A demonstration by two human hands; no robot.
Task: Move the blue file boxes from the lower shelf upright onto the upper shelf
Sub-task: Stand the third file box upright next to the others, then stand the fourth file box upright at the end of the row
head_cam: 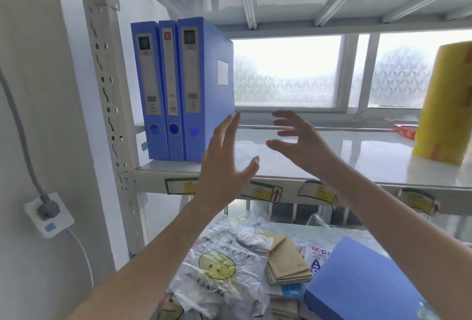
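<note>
Three blue file boxes stand upright side by side at the left end of the upper shelf [332, 156], spines toward me; the rightmost box [204, 84] is the widest. My left hand [224, 164] is open, fingertips just at the lower right edge of that box, holding nothing. My right hand [301, 141] hovers open to the right of it above the shelf, fingers spread, empty. Another blue file box [357, 281] lies flat on the lower shelf at the bottom right, partly under my right forearm.
A yellow roll [444, 105] stands on the upper shelf at the right, a red packet [404, 130] behind it. The lower shelf holds a smiley plastic bag [217, 266], brown envelopes [286, 261] and paper packs. A wall socket [48, 213] is at the left.
</note>
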